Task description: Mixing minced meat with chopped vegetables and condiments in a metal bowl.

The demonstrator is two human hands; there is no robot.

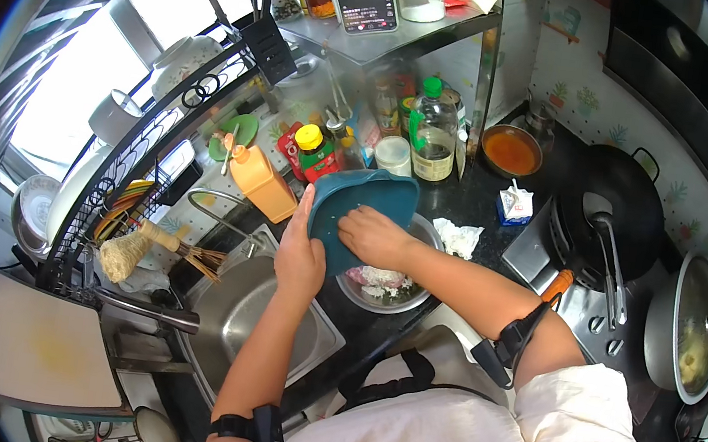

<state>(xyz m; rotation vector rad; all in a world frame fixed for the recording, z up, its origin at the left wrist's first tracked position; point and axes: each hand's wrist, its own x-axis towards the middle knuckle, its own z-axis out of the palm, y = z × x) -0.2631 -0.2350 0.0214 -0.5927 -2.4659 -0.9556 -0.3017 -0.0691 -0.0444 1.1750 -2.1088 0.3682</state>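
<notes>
My left hand (pixel 301 254) grips the left side of a teal plastic basin (pixel 391 196), thumb on the inner face and fingers along the outside. The basin is tilted over a metal bowl (pixel 411 304) on the counter. My right hand (pixel 373 237) reaches into the basin with bunched fingers against its inner surface; whether anything is between them is hidden. Small white bits cling to the basin wall. Below, pink meat (pixel 357 274) topped with white crumbly pieces (pixel 386 285) lies in the bowl, partly covered by the basin and my right forearm.
A steel sink (pixel 248 314) lies left, beside an orange bottle (pixel 263 182). Behind stand a green-capped bottle (pixel 434 131) and a yellow-capped bottle (pixel 315 149). Crumpled white paper (pixel 457 237) is right of the bowl. Farther right are a black wok (pixel 623 216) and a lidded pot (pixel 665 329).
</notes>
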